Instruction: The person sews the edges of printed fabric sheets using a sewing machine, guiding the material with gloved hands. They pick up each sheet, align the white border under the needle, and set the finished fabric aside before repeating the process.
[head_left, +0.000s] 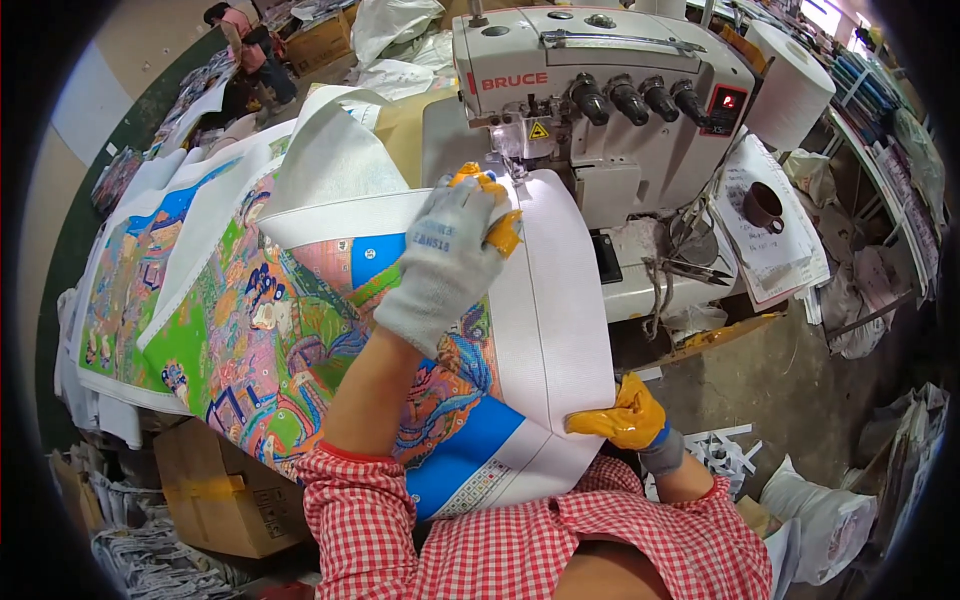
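A large printed cloth (290, 340), colourful with a wide white border, spreads from the left across to the overlock sewing machine (600, 110). My left hand (447, 262), in a grey glove with orange-yellow fingertips, bends its fingers on the cloth just left of the presser foot (517, 170). Its thumb and fingers appear closed on a folded part, though the fingertips' undersides are hidden. At the right edge of the white border, my right hand (625, 415), in an orange-yellow glove, pinches the cloth with its thumb on top. A dark line runs along the border between both hands.
Scissors (700, 268) lie on the machine bed's right side. Beyond are papers (770, 235) with a brown mug (763, 207) and a large white thread cone (790, 85). A cardboard box (225, 490) sits below the cloth at left. Another person (250, 50) bends at far left.
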